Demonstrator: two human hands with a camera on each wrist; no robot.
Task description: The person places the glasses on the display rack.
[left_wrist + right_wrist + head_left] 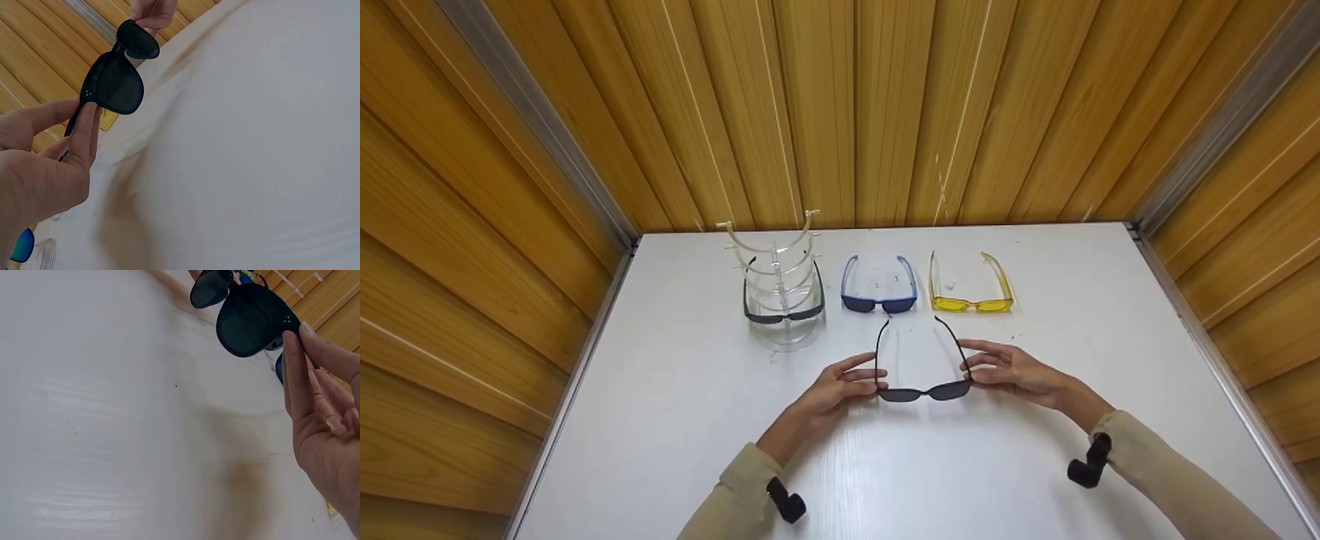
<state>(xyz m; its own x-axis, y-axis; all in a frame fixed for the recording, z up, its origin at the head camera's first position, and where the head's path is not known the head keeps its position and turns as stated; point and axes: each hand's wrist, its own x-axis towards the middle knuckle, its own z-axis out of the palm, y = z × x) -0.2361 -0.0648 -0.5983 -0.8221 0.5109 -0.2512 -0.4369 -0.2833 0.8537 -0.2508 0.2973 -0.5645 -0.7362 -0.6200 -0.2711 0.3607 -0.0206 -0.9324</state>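
Observation:
Black sunglasses [949, 390] with dark lenses are held between both hands above the white table, temples unfolded and pointing away from me. My left hand [829, 390] pinches them at the left hinge corner. At the opposite corner my right hand [1020, 375] pinches the frame between thumb and fingers. Close up in the left wrist view, thumb and fingers grip beside a dark lens [117, 84] with small silver dots at its corner. The right wrist view shows the same grip beside the other lens [250, 320].
A clear display stand [784, 341] at the back left bears dark-framed sunglasses [769, 319] on a low tier; its upper arms rise above them. Blue sunglasses [879, 305] and yellow glasses [973, 305] lie unfolded on the table [660, 360]. Wood-look panels [885, 112] enclose the back and sides.

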